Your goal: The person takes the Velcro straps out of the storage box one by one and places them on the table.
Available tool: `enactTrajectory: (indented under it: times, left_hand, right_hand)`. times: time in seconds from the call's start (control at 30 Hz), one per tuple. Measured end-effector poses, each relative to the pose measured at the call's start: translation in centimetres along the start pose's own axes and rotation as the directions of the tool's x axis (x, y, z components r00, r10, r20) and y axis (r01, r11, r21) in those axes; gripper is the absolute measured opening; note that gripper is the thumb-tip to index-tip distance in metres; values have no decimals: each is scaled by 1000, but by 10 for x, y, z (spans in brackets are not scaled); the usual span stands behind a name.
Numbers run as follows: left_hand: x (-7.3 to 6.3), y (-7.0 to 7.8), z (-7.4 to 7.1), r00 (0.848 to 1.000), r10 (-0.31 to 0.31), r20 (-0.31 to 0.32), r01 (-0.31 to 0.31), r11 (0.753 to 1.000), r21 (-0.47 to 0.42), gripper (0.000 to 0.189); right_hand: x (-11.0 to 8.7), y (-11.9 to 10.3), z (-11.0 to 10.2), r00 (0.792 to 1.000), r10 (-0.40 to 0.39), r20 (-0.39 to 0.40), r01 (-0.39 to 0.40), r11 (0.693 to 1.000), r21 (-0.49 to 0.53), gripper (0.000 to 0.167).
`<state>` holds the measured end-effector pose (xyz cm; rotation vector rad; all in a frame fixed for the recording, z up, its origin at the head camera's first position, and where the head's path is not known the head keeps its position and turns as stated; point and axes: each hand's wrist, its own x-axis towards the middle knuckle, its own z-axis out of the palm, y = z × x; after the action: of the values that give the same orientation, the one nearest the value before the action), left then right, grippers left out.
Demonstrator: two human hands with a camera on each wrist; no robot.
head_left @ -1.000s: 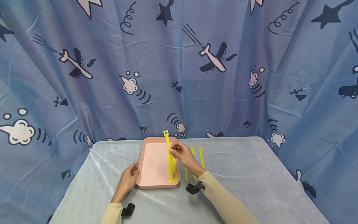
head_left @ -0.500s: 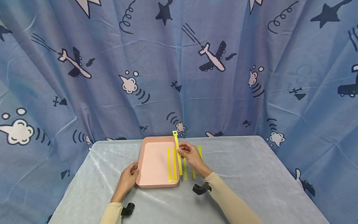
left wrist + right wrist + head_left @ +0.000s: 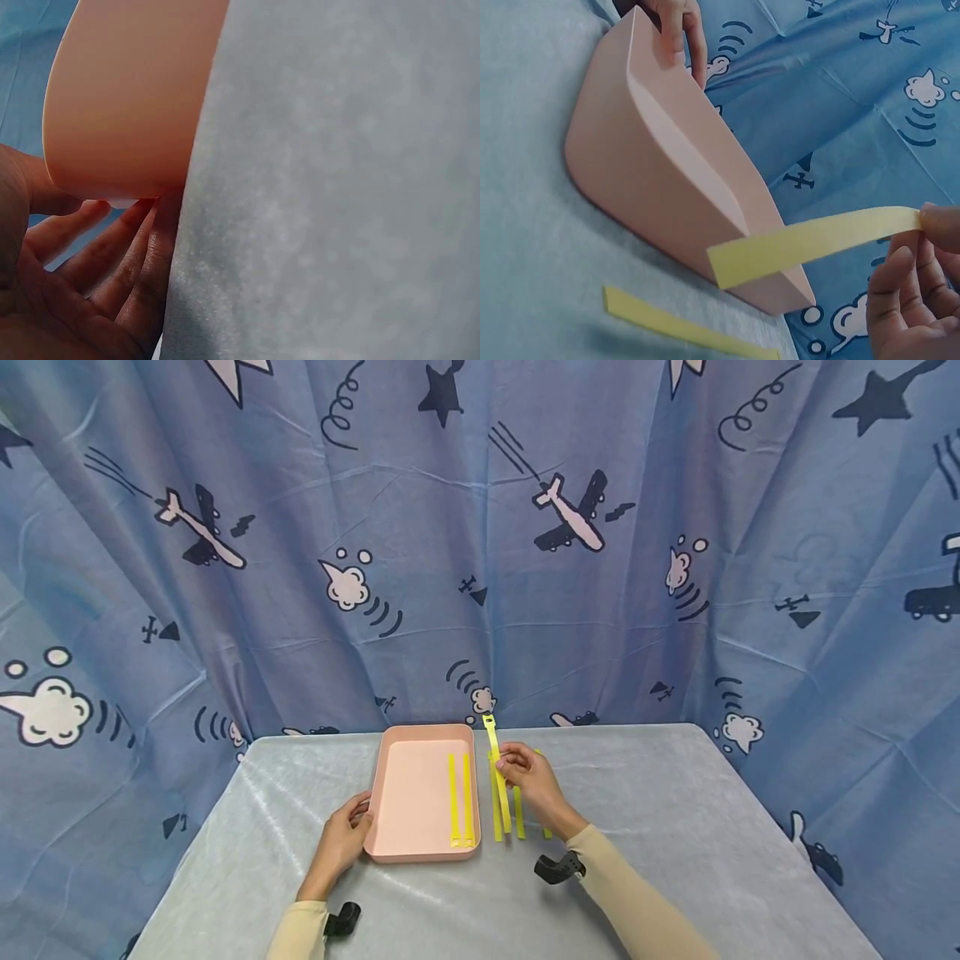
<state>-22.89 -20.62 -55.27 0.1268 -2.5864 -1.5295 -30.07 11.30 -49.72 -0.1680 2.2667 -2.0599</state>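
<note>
My right hand (image 3: 531, 781) pinches a yellow hook-and-loop cable tie (image 3: 492, 739) with a slotted head, its tail hanging down beside the pink tray (image 3: 420, 857). In the right wrist view the tie's blunt end (image 3: 754, 259) crosses in front of the tray's wall. Two more yellow ties (image 3: 453, 802) lie side by side along the tray's right side. At the tray's left edge, my left hand (image 3: 345, 837) holds the wall, thumb at the rim and fingers against the outside.
To the right of the tray, several yellow ties lie on the grey cloth-covered table (image 3: 637, 860), one tie (image 3: 519, 817) partly under my right hand. A blue patterned curtain (image 3: 480, 568) hangs right behind the table's far edge.
My right hand has carried its tie from over the tray's right side out to the right, over the ties on the table. The left hand and tray stay in place.
</note>
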Motion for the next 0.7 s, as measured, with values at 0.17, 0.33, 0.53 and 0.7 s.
enactTrajectory:
  times: [0.17, 0.33, 0.53, 0.7]
  left_hand:
    - [0, -1, 1, 1000, -4, 8, 4, 1000, -5, 43]
    - [1, 0, 0, 1000, -6, 8, 6, 1000, 8, 42]
    - [0, 1, -1, 1000, -18, 8, 17, 1000, 11, 43]
    - [0, 0, 0, 1000, -17, 15, 17, 1000, 0, 43]
  right_hand:
    - [-1, 4, -9, 999, 20, -30, -21, 999, -36, 26]
    - [-2, 9, -21, 999, 11, -37, -13, 999, -39, 26]
    - [-1, 14, -32, 999, 26, -31, -28, 998, -56, 31]
    - [0, 20, -42, 997, 46, -54, -50, 995, -84, 32]
